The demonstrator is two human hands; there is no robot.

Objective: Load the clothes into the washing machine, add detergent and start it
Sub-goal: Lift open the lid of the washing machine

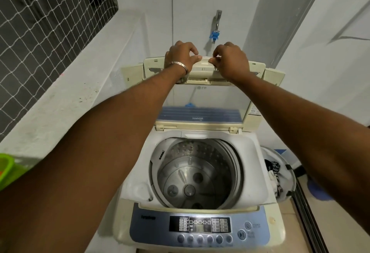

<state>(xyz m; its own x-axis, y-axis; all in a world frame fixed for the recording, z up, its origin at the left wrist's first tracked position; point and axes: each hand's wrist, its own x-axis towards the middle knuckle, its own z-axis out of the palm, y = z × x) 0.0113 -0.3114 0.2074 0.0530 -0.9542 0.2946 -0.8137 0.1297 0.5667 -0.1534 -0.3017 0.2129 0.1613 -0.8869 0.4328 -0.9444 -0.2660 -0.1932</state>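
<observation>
The left hand and right hand both grip the top edge of the raised lid, so the machine is just being opened. The drum holds nothing. Next, I judge, the clothes in the basket at right go in.

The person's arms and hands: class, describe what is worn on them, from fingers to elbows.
Both forearms are bare, with no sleeves in view. The left hand has a thin silver-coloured metal bangle round the wrist. The right hand shows no band, watch or glove.
</observation>
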